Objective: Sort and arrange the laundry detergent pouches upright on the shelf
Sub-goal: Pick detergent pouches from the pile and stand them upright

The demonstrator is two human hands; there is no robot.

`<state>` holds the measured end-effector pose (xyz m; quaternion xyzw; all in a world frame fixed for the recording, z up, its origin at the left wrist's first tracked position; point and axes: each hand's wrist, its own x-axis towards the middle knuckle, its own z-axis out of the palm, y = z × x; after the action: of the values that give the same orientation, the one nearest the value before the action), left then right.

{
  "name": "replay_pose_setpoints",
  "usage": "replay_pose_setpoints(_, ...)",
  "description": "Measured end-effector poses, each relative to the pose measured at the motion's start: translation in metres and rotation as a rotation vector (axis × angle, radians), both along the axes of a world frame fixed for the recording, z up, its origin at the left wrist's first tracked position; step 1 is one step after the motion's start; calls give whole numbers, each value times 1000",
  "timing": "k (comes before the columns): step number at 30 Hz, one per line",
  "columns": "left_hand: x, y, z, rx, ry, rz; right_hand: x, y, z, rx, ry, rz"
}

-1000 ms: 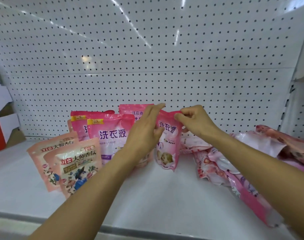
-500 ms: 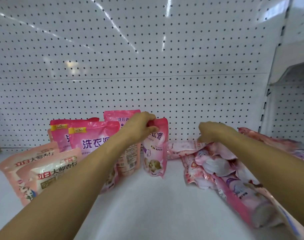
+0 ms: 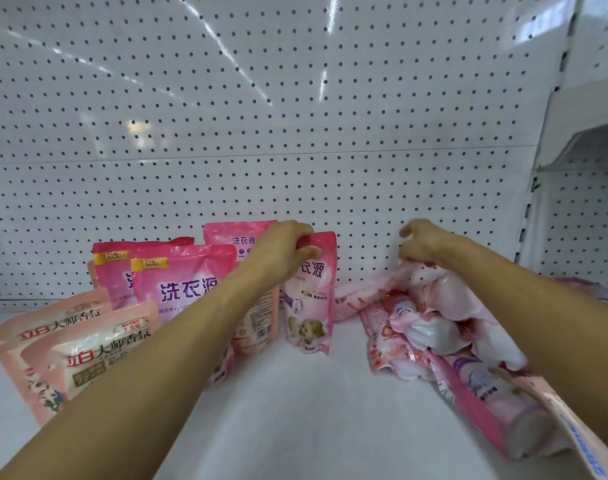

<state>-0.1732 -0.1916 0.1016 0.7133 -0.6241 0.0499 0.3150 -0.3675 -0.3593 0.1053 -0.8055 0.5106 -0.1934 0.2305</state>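
My left hand (image 3: pixel 284 250) grips the top edge of a small pink detergent pouch (image 3: pixel 309 306) that stands upright on the white shelf (image 3: pixel 295 417). To its left stand more pink pouches (image 3: pixel 181 285), and two peach pouches (image 3: pixel 88 351) stand at the front left. My right hand (image 3: pixel 422 244) hovers over a loose heap of pink pouches (image 3: pixel 441 330) lying flat on the right, its fingers curled and just touching the topmost one. I cannot tell whether it has hold of anything.
A white pegboard wall (image 3: pixel 295 133) backs the shelf. A shelf upright and a neighbouring bay (image 3: pixel 579 209) stand at the right. Bare shelf surface lies between the standing pouches and the heap.
My right hand let go of the small pink pouch and moved right to the heap. My left hand kept hold of the pouch top, and the pouch now stands on the shelf.
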Motion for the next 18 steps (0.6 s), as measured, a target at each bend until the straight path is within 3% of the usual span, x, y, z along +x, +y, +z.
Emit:
replay_pose_setpoints(2,-1,-11,2,-43,-56,70,-2,4,14,-64,-288,66)
replay_pose_setpoints(5,-3,-30,4,-82,-148,205,-11,15,38,-232,-442,192)
replay_pose_setpoints(11,-7,-60,6,-70,-193,309,-40,32,49,-327,-484,271)
replay_pose_setpoints(18,-4,-78,5,60,-53,215,-39,43,17,-348,-367,369)
